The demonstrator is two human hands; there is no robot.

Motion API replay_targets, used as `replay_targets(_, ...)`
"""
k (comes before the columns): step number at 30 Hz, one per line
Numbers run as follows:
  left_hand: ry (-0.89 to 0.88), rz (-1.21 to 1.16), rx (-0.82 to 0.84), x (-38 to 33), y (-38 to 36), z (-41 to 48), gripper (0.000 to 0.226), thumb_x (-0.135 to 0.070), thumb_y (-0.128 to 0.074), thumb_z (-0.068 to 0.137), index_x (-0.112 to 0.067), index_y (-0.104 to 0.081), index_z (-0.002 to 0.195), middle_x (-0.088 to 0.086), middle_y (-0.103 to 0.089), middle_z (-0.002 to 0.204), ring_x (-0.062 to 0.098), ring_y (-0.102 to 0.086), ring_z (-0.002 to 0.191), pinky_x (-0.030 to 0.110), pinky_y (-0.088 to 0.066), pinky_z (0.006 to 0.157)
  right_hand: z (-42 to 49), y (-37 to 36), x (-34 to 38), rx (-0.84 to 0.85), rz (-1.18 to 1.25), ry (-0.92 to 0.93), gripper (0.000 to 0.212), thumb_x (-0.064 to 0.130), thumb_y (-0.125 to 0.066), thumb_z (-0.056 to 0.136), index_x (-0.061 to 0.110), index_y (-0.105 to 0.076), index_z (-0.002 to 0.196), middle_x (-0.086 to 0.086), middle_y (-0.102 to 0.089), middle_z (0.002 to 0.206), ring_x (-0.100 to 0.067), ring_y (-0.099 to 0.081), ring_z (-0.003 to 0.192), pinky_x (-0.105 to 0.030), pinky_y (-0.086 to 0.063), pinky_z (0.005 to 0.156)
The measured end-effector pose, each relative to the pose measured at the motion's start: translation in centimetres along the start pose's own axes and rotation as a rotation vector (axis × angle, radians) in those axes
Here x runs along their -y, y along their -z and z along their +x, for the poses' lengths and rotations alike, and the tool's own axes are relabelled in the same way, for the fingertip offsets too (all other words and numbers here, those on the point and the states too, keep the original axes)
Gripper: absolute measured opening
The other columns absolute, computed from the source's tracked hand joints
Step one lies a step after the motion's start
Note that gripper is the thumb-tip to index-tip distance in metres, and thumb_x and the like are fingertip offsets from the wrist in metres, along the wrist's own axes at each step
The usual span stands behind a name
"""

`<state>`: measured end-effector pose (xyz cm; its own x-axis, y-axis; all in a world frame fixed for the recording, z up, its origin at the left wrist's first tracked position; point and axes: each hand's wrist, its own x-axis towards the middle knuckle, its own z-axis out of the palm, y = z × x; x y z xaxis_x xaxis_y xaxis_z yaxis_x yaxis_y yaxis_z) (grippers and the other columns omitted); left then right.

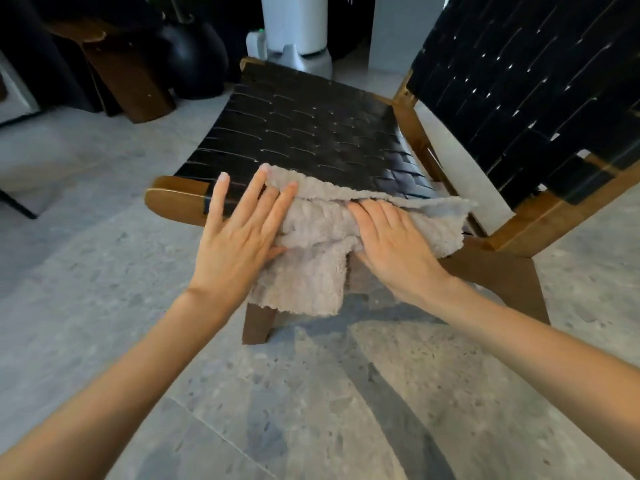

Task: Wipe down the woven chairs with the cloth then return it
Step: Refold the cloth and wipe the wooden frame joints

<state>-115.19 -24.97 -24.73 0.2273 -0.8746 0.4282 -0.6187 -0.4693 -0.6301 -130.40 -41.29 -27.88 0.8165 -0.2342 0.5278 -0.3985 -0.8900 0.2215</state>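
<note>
on the chair (311,133), at its near edge, left hand (239,233) and right hand (394,244) press the cloth (311,282) flat-fingered. right fingertips (370,210) seem tucked under a fold.

one woven chair (311,133), one cloth (311,282), two hands (239,237) (391,247), one white appliance (294,26)

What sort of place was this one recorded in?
Most likely a home living space: a low, wood-framed woven chair, a speckled grey tiled floor, and a white upright appliance beside dark round vases behind it.
</note>
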Motion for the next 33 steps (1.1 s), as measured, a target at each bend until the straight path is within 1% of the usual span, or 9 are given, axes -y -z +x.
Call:
replay_targets(3,0.018,-0.106,0.000,1.4,-0.2,-0.7,0.071,-0.051,-0.021,0.096,-0.014,0.009,0.148,0.008,-0.021,0.157,0.029,-0.004,0.146,0.052,0.011,0.111,0.0,0.1,0.2,0.040,0.004,-0.035,0.055,0.018,-0.067,0.085,-0.004,-0.050,0.132,-0.023,-0.057,0.124,-0.037,-0.057,0.112,-0.043,-0.049,0.094)
replay_targets(7,-0.074,-0.298,-0.055,1.1,0.1,-0.9,0.071,-0.049,-0.053,0.089,-0.016,-0.027,0.147,0.014,-0.043,0.144,0.035,-0.033,0.138,0.050,-0.013,0.115,0.1,0.9,0.2,0.126,0.072,-0.049,0.058,0.018,-0.067,0.088,0.001,-0.044,0.138,-0.020,-0.051,0.131,-0.035,-0.050,0.119,-0.041,-0.045,0.098)
replay_targets(14,-0.278,-0.463,-0.084,0.2,1.7,1.6,0.059,-0.014,-0.082,0.066,-0.016,-0.059,0.121,0.020,-0.057,0.125,0.040,-0.051,0.121,0.050,-0.028,0.109,-2.2,2.9,-2.6,0.252,0.369,-0.156,0.069,0.017,-0.066,0.087,0.021,-0.027,0.145,-0.004,-0.041,0.145,-0.020,-0.040,0.131,-0.029,-0.037,0.101)
replay_targets(20,-0.187,-0.705,-0.114,0.5,3.2,1.0,0.036,-0.002,-0.069,0.081,-0.009,-0.058,0.115,0.010,-0.057,0.127,0.025,-0.054,0.116,0.029,-0.036,0.102,-5.7,4.7,-4.8,0.074,0.407,-0.258,0.033,0.007,-0.060,0.088,0.019,-0.059,0.118,0.002,-0.062,0.119,-0.016,-0.056,0.111,-0.028,-0.049,0.082)
replay_targets(22,-0.069,-0.946,-0.073,0.9,3.8,-0.3,0.024,-0.008,-0.056,0.090,-0.018,-0.050,0.111,0.004,-0.057,0.117,0.016,-0.055,0.100,0.024,-0.047,0.083,-6.4,5.7,-4.8,0.021,0.501,-0.273,0.029,0.015,-0.063,0.089,0.026,-0.061,0.116,0.008,-0.065,0.111,-0.010,-0.060,0.099,-0.016,-0.046,0.076)
replay_targets(24,0.019,-1.167,0.003,1.1,4.5,-1.7,0.012,-0.024,-0.040,0.096,-0.033,-0.039,0.104,-0.010,-0.057,0.096,0.005,-0.054,0.080,0.013,-0.042,0.061,-6.8,6.9,-4.4,0.022,0.635,-0.305,0.022,0.034,-0.061,0.088,0.039,-0.056,0.109,0.021,-0.065,0.100,-0.001,-0.061,0.090,-0.008,-0.043,0.069)
replay_targets(26,0.076,-1.351,0.101,1.2,4.6,-2.5,0.010,-0.033,-0.033,0.097,-0.040,-0.037,0.102,-0.019,-0.054,0.089,-0.003,-0.056,0.083,0.011,-0.042,0.059,-6.7,7.7,-3.9,0.059,0.800,-0.363,0.018,0.049,-0.062,0.082,0.044,-0.050,0.095,0.025,-0.065,0.086,0.005,-0.062,0.082,-0.007,-0.044,0.063)
replay_targets(29,0.047,-1.433,0.272,1.4,4.3,-2.8,0.014,-0.042,-0.039,0.095,-0.038,-0.048,0.105,-0.019,-0.056,0.098,-0.005,-0.055,0.093,0.013,-0.041,0.072,-6.1,7.6,-3.5,0.165,0.815,-0.445,0.019,0.055,-0.067,0.076,0.040,-0.056,0.082,0.020,-0.065,0.077,0.008,-0.060,0.077,-0.010,-0.043,0.062)
replay_targets(33,0.159,-1.349,0.367,0.0,3.9,-2.5,0.014,-0.042,-0.060,0.087,-0.030,-0.054,0.088,-0.010,-0.063,0.085,0.005,-0.060,0.078,0.016,-0.046,0.063,-5.1,6.9,-2.9,0.284,0.727,-0.595,0.030,0.048,-0.062,0.086,0.022,-0.055,0.074,0.007,-0.053,0.065,-0.006,-0.051,0.059,-0.021,-0.035,0.054)
